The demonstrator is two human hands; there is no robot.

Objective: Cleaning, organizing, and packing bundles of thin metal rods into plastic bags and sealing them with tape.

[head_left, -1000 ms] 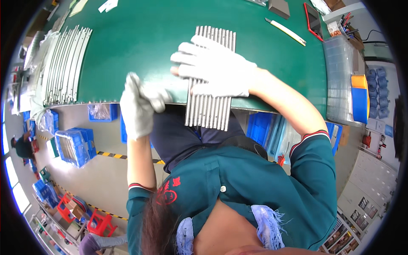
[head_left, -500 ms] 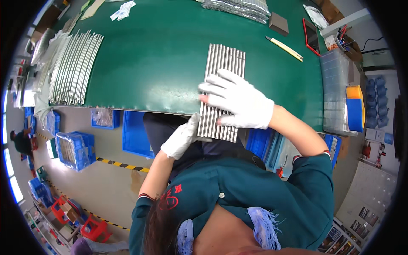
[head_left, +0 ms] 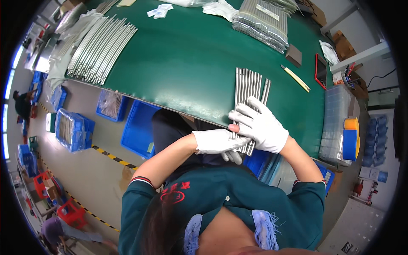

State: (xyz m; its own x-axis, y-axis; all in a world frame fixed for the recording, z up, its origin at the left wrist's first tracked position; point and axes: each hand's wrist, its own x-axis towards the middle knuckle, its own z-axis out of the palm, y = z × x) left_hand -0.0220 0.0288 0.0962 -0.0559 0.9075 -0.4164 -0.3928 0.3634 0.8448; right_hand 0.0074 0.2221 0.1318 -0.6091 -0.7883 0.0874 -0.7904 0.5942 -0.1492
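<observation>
- The flat row of metal rods lies straight ahead of me on the green table, its long axis running away from my body; the near ends overhang the table edge and the far ends point toward the stacked bundles.
- My right hand, in a white glove, lies flat on top of the near half of the row, fingers spread wide across several rods and pressing them down.
- My left hand, also gloved, comes in from the left at the near ends; its fingers seem to curl around or under the rod tips, though I cannot tell how many it grips.
- Both hands touch the row at my end, so neither has farther to go; the left is at the very tips, the right just beyond it.
- To my far left, a loose fan of longer rods rests on the same table, well apart from my row.
- Wrapped rod bundles sit at the far side.
- A clear plastic bin stands at my right; I cannot make out its contents.
- Blue crates stand on the floor beneath the table edge; the one further left holds something wrapped in clear plastic.
</observation>
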